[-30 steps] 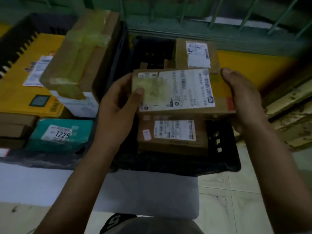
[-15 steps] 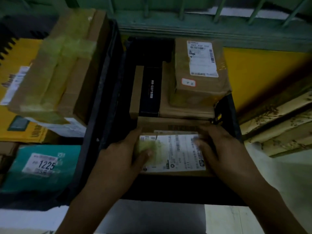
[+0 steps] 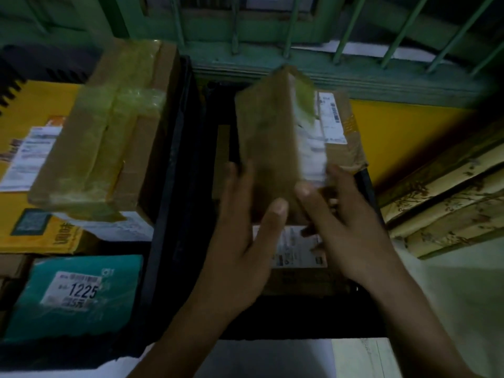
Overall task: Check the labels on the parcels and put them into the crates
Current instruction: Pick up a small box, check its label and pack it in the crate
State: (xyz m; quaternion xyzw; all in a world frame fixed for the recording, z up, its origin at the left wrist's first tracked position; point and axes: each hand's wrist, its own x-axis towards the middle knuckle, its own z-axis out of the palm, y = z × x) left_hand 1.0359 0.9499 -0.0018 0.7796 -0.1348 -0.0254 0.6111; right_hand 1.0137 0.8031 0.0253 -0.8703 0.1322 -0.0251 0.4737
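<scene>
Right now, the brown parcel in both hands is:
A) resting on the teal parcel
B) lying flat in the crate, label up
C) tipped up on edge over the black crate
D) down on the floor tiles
C: the brown parcel stands tipped up on edge, its white label face turned to the right. The left hand and right hand grip its near end above the black crate.

Parcel sorting spot, labelled parcels [image 3: 73, 293], black crates [image 3: 174, 186]
</scene>
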